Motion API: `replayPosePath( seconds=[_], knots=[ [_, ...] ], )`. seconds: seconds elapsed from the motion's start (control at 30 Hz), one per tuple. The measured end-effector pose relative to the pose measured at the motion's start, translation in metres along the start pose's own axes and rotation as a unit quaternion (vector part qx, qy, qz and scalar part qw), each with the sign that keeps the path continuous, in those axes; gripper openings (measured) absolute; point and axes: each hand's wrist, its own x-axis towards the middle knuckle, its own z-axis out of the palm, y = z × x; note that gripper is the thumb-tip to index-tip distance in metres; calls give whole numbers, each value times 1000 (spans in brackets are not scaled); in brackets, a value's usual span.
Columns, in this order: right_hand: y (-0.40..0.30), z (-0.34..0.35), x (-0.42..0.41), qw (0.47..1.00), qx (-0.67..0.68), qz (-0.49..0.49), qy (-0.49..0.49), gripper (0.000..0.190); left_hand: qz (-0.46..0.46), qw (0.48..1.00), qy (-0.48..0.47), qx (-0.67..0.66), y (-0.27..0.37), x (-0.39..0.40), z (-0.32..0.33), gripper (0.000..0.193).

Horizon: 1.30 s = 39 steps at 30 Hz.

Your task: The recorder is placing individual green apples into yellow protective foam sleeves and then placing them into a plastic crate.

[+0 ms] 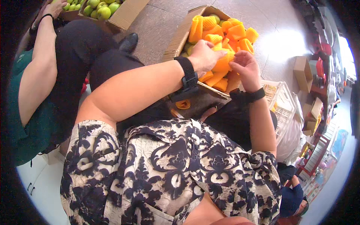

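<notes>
In front of me is a cardboard box (178,36) holding several orange foam net sleeves (236,31), with green fruit (215,18) partly showing beneath them. My left hand (206,57), with a black band at its wrist, grips a foam net sleeve (223,64) over the middle of the box. My right hand (246,69) pinches the right edge of this same sleeve between thumb and fingers. Whether anything is inside the sleeve cannot be told. Other sleeves lie close around both hands, some folded flat.
A co-worker (36,76) sits at my left, a hand near a box (126,14) of green apples (104,13). A white plastic crate (284,98) and a bag (294,135) stand at my right. One loose orange sleeve (182,104) lies below the box. Cardboard boxes (303,73) stand farther right.
</notes>
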Motion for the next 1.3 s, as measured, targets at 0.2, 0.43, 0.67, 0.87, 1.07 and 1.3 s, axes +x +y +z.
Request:
replayPosePath(
  seconds=[0.2,0.43,0.67,0.87,1.07,1.3],
  knots=[
    [7,12,-9,997,49,-52,32,28,-49,996,0,-75,-9,13,1,39],
    [2,7,-19,997,-2,-59,45,38,-40,995,-38,-80,-15,17,4,27],
    [-6,6,-27,998,16,-55,18,52,-12,994,-89,-65,-18,21,6,22],
    [-9,10,-29,997,1,-63,37,59,-57,988,-97,-108,-2,8,7,29],
    [-12,13,-34,983,-128,-117,60,45,-1,998,-61,-20,0,3,8,29],
    [-13,13,-33,980,-112,-141,82,41,27,996,-83,-1,-8,16,7,24]
  ],
)
